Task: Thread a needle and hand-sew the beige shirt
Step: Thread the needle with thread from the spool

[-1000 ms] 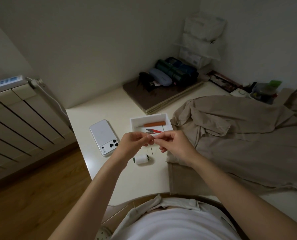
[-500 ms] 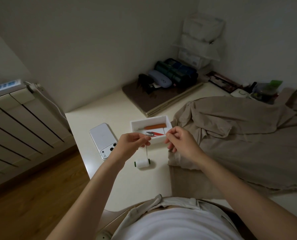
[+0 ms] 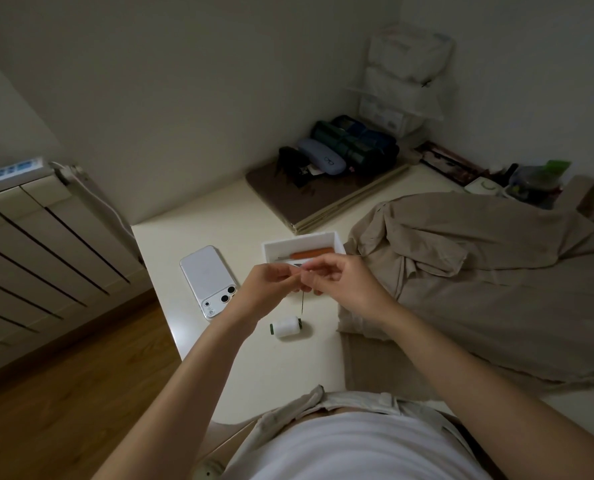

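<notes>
My left hand and my right hand meet fingertip to fingertip above the white table, just in front of a small white box. A thin thread hangs from the pinched fingers down to a white spool lying on its side. The needle is too small to make out for sure. The beige shirt lies crumpled to the right of my hands.
A white phone lies face down to the left. The box holds an orange-handled tool. A brown board with glasses cases and dark rolls sits at the back. A radiator stands left of the table, over wood floor.
My hands were together, moved apart half a second ago, and have now come back together in front of the box. The spool has stayed put.
</notes>
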{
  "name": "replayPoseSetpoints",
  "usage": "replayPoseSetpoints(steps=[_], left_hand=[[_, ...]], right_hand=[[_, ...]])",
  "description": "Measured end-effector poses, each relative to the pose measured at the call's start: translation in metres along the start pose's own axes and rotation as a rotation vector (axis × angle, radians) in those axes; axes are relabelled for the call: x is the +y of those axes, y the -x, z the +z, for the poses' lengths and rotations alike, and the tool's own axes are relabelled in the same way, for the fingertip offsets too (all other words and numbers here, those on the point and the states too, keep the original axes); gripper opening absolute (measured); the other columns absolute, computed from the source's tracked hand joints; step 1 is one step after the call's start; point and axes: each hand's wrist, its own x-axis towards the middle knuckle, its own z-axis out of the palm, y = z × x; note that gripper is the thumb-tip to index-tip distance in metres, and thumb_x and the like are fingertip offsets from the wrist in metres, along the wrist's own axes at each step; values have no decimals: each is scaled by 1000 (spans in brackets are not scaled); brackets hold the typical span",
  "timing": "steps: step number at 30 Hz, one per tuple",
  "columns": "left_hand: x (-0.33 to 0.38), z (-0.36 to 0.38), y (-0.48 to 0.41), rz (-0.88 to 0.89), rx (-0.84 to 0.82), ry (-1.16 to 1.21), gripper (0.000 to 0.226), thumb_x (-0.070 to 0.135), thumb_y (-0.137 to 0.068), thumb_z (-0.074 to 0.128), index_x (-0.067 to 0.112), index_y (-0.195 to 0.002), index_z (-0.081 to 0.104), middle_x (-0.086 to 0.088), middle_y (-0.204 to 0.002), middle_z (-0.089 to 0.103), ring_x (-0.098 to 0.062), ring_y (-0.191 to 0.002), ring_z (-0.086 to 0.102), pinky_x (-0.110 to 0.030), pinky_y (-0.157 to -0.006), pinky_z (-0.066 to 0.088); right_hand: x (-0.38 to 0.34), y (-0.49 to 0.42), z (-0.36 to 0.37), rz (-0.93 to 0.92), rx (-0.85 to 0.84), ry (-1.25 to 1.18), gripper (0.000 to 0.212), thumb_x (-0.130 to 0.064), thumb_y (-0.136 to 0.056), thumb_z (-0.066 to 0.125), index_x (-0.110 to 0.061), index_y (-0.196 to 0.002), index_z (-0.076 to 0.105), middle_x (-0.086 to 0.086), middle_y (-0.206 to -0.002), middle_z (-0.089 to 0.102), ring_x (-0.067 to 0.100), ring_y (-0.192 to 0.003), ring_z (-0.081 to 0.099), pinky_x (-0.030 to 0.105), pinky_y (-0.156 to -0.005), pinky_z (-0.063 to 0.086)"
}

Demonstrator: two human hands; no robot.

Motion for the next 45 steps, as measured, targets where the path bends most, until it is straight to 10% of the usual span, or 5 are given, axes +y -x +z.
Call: replayPoseSetpoints(steps=[4,45], left_hand=[[0,-3,0,-24,-17,-10,16,24,-92,60,20,-82,72,8,-74,69,3,-69,57,-3,-62,40],[-8,1,-5,-48,28,89,10,23,-89,63,19,-86,72,8,-73,71,2,-72,61,-12,-69,45]], right_hand=[[1,2,-5,-17,56,22,18,-3,-81,69,-1,-100,71,5,-82,68,0,-64,64,14,-59,52],[0,11,-11,-39,166,7,2,-7,-89,62,-7,-88,64,5,-71,66,3,-60,63,12,-61,50]])
